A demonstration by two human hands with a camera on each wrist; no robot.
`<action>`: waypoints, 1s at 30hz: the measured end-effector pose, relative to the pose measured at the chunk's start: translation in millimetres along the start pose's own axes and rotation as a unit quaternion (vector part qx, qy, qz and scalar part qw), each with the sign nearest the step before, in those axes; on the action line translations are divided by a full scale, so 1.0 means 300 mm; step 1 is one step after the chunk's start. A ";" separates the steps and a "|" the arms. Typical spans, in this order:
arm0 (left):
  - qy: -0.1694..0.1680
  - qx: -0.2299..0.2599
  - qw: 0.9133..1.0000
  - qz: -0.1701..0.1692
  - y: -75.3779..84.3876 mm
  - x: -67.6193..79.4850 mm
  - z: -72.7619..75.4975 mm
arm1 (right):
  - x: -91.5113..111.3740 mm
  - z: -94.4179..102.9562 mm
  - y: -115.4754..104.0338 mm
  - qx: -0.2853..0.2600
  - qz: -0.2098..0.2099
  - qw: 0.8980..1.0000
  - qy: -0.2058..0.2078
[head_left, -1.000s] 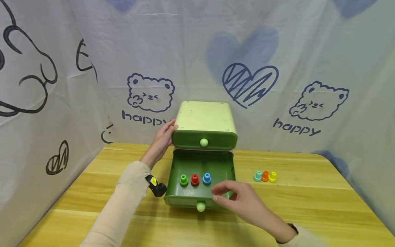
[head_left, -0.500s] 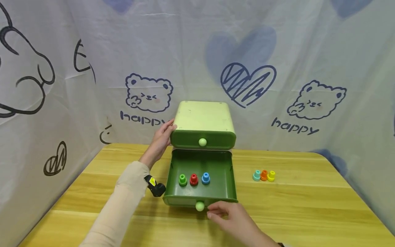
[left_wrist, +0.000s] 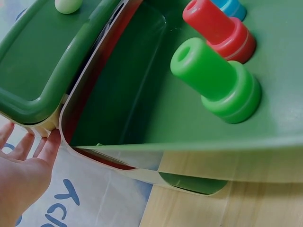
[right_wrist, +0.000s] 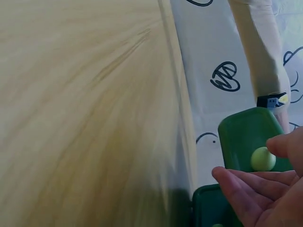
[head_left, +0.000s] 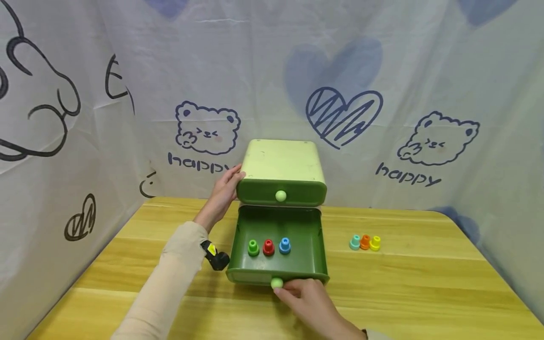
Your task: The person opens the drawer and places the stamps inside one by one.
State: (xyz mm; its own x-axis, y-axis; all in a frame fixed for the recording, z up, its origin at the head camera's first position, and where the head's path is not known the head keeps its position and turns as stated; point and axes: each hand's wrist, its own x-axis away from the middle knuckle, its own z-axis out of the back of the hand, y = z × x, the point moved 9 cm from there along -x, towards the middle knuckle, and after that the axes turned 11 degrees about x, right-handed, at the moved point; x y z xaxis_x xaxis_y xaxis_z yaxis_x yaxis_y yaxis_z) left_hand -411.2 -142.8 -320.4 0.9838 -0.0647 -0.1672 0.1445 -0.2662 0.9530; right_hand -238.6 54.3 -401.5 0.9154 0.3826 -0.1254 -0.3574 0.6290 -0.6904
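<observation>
A small green drawer cabinet [head_left: 280, 160] with a pale top stands on the table. Its pulled-out drawer [head_left: 297, 257] holds a green [head_left: 253, 248], a red [head_left: 268, 247] and a blue peg-shaped piece [head_left: 284, 245], all upright. My left hand [head_left: 224, 191] rests against the cabinet's left side, fingers fairly straight. In the left wrist view, the fingertips [left_wrist: 53, 142] touch that side below the top drawer. My right hand [head_left: 309, 302] pinches the pulled-out drawer's round knob [head_left: 276, 283] between thumb and fingers. The right wrist view has this knob [right_wrist: 263, 159] between them, partly hidden.
On the wooden table [head_left: 416, 283], right of the drawer, a turquoise [head_left: 355, 242], an orange [head_left: 365, 242] and a yellow piece [head_left: 375, 243] stand in a row. The closed top drawer has its own knob [head_left: 281, 196]. Another drawer [left_wrist: 194, 182] lies underneath. A printed curtain [head_left: 272, 71] hangs behind.
My right hand has come down from over the drawer's right side to its front and taken hold of the knob. The left hand stays on the cabinet; the drawer has not visibly moved.
</observation>
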 end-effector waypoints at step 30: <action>-0.004 -0.010 1.000 0.003 0.002 0.002 0.001 | -0.057 0.104 -0.046 0.018 0.033 0.989 0.144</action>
State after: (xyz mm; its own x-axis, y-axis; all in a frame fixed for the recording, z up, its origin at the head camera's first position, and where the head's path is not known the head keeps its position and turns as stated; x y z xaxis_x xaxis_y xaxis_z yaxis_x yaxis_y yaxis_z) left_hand -410.6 -143.2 -320.0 0.9837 -0.0739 -0.1641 0.1414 -0.2468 0.9587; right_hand -255.0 60.3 -367.6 0.9026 0.2181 -0.3710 -0.4200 0.6345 -0.6489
